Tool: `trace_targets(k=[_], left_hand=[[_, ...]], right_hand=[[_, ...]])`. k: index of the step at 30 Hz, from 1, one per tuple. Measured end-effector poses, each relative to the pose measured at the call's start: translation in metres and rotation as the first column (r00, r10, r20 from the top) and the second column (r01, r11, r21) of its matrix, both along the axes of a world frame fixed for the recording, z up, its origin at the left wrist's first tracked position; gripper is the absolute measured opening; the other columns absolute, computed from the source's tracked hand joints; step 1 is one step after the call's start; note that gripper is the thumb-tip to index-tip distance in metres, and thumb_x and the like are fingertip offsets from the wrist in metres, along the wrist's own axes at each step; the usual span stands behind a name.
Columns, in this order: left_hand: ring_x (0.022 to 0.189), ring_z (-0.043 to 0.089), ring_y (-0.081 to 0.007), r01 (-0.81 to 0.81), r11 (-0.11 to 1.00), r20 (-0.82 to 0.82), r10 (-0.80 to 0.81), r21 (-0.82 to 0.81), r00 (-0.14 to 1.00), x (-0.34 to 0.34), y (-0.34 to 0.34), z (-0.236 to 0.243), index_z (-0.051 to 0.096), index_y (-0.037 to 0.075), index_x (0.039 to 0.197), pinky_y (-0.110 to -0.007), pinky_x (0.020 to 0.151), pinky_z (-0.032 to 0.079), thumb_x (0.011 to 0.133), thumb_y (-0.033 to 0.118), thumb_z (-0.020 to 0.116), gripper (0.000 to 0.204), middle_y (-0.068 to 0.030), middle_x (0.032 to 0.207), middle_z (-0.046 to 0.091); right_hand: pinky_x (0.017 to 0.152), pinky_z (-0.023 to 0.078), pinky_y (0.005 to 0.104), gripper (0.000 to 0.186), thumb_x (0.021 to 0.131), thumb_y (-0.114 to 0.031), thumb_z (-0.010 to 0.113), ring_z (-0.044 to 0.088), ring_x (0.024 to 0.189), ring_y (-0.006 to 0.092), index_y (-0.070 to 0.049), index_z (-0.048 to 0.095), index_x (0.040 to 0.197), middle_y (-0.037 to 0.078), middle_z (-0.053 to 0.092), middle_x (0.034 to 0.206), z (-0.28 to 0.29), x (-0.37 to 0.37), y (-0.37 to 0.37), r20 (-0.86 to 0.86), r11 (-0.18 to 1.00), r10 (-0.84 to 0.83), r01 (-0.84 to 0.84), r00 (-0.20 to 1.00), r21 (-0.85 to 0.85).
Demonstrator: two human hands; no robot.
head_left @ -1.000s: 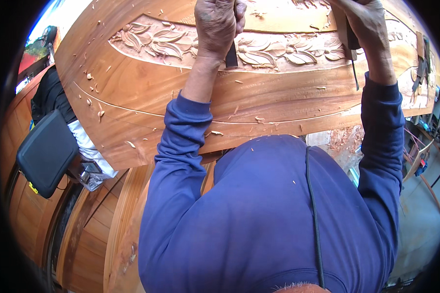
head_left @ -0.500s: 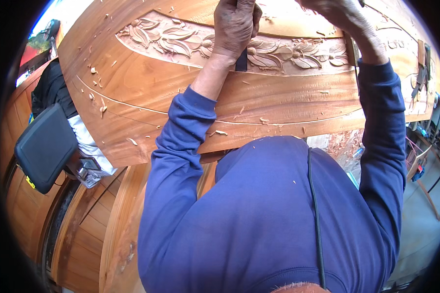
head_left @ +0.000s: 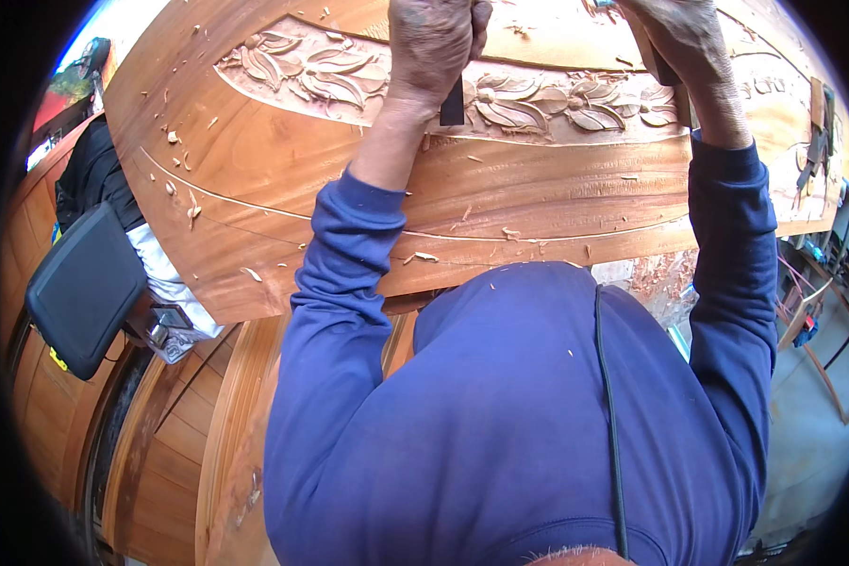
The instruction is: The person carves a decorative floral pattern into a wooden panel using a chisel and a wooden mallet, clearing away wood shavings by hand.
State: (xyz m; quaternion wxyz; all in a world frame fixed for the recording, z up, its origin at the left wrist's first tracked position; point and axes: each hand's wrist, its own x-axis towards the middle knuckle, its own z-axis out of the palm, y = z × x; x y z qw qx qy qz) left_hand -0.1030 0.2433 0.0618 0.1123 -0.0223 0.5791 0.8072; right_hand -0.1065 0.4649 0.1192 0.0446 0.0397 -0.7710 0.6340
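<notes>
A large wooden panel (head_left: 283, 198) lies before me, with a band of carved flowers and leaves (head_left: 509, 102) recessed across it. My left hand (head_left: 432, 47) is closed around a dark flat bar (head_left: 453, 106), whose square end shows below the fist, over the carved band. To the right, my right hand (head_left: 684, 33) is closed on a wooden bar with a dark end (head_left: 653, 52), also above the carving. The upper parts of both hands run off or near the top edge, so the far ends of what they hold are hidden.
Wood shavings (head_left: 424, 257) lie scattered over the panel. A dark padded seat-like thing (head_left: 87, 288) stands at left, beside black and white cloth (head_left: 165, 269). Dark tools (head_left: 814, 141) rest at the panel's right end. Wooden boards (head_left: 165, 443) are at lower left.
My left hand has shifted slightly left and up with the dark bar. My right hand has come down a little, bringing the wooden bar more into view.
</notes>
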Motion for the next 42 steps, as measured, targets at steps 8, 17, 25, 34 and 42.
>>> trace_targets(k=[8, 17, 25, 34, 42], left_hand=[[0.040, 0.039, -0.0028, 0.044, 0.997, -0.002, -0.044, 0.056, 0.999, 0.002, 0.009, -0.008, 0.057, 0.012, 0.102, -0.021, 0.035, 0.028, 0.105, 0.047, 0.060, 0.035, 0.0070, 0.057, 0.045], [0.039, 0.037, -0.0036, 0.044, 0.999, -0.004, -0.044, -0.006, 0.999, 0.010, 0.008, -0.007, 0.059, 0.012, 0.100, -0.022, 0.036, 0.025, 0.107, 0.040, 0.059, 0.028, 0.0063, 0.056, 0.046], [0.038, 0.036, -0.0043, -0.003, 0.999, 0.000, 0.003, -0.033, 1.000, -0.004, -0.008, 0.019, 0.056, 0.010, 0.106, -0.021, 0.034, 0.027, 0.108, 0.048, 0.053, 0.038, 0.0050, 0.056, 0.043], [0.039, 0.037, -0.0033, 0.008, 0.999, -0.089, -0.011, -0.034, 0.996, -0.001, -0.004, -0.011, 0.058, 0.011, 0.104, -0.022, 0.035, 0.027, 0.108, 0.042, 0.056, 0.032, 0.0059, 0.056, 0.045], [0.038, 0.036, -0.0038, 0.022, 0.999, -0.029, -0.023, -0.027, 0.999, 0.000, 0.003, -0.002, 0.059, 0.011, 0.101, -0.022, 0.034, 0.026, 0.107, 0.043, 0.058, 0.032, 0.0055, 0.055, 0.046]], right_hand=[[0.089, 0.053, 0.0276, 0.072, 0.083, -0.001, 0.081, 0.061, 0.108, 0.0149, 0.000, 0.049, 0.148, 0.007, 0.063, 0.121, 0.019, -0.012, -0.013, 0.184, 0.998, 0.026, -0.035, 0.983, 0.049], [0.111, 0.044, 0.0387, 0.076, 0.082, -0.003, 0.082, 0.054, 0.133, 0.0257, 0.000, 0.048, 0.150, 0.018, 0.058, 0.143, 0.007, -0.007, -0.011, -0.006, 0.791, 0.179, -0.140, 0.984, 0.595], [0.092, 0.054, 0.0285, 0.073, 0.086, -0.005, 0.082, 0.061, 0.110, 0.0147, 0.001, 0.047, 0.149, 0.010, 0.065, 0.125, 0.024, 0.000, -0.003, 0.066, 0.984, 0.013, -0.025, 0.998, 0.177], [0.097, 0.052, 0.0313, 0.072, 0.086, -0.006, 0.081, 0.061, 0.116, 0.0191, -0.001, 0.047, 0.150, 0.013, 0.064, 0.129, 0.003, -0.014, -0.022, -0.003, 0.984, 0.016, -0.015, 1.000, 0.175], [0.104, 0.049, 0.0335, 0.074, 0.085, -0.009, 0.082, 0.059, 0.123, 0.0219, -0.001, 0.047, 0.150, 0.015, 0.063, 0.136, 0.012, -0.023, -0.016, 0.180, 0.954, 0.008, -0.062, 0.984, 0.294]])
